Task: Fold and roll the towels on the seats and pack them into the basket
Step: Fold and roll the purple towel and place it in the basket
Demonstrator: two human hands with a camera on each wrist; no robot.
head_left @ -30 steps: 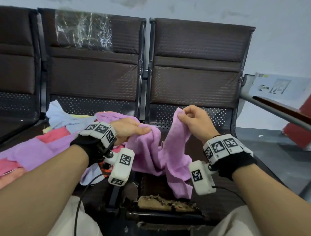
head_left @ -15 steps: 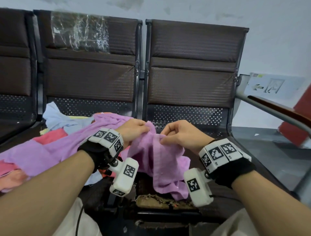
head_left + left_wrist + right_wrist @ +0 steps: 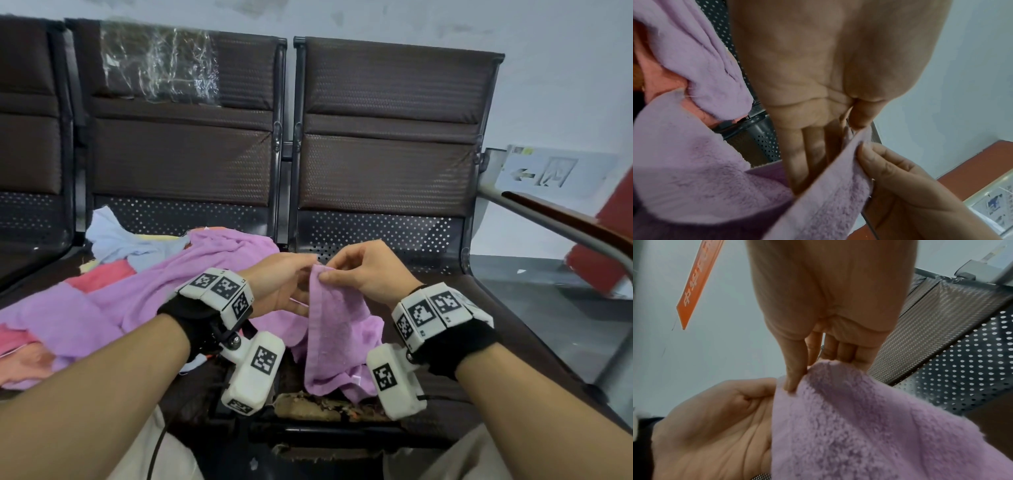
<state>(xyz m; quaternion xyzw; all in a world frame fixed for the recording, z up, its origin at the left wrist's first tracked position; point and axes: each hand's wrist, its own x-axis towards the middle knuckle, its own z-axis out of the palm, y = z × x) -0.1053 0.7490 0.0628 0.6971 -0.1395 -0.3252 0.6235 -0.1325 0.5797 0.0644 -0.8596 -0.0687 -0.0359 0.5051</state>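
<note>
A lilac towel [image 3: 334,329] of fluffy pile, with a flat woven band along its hem, is held up at the centre of the head view. Its top corner is pinched by the right hand [image 3: 368,274] between thumb and fingers, and the same edge is gripped by the left hand [image 3: 277,286] just beside it. The towel hangs down and is bunched on the right seat [image 3: 496,329], whose front edge is seen torn at lower centre. A heap of towels [image 3: 113,291] in lilac, pink and pale blue is spread over the left seat at centre left. Bare seat is left at the right of the frame, bounded by an armrest [image 3: 561,222]. An orange sign [image 3: 696,280] with white characters, not legible, is seen in the upper left of the right wrist view.
</note>
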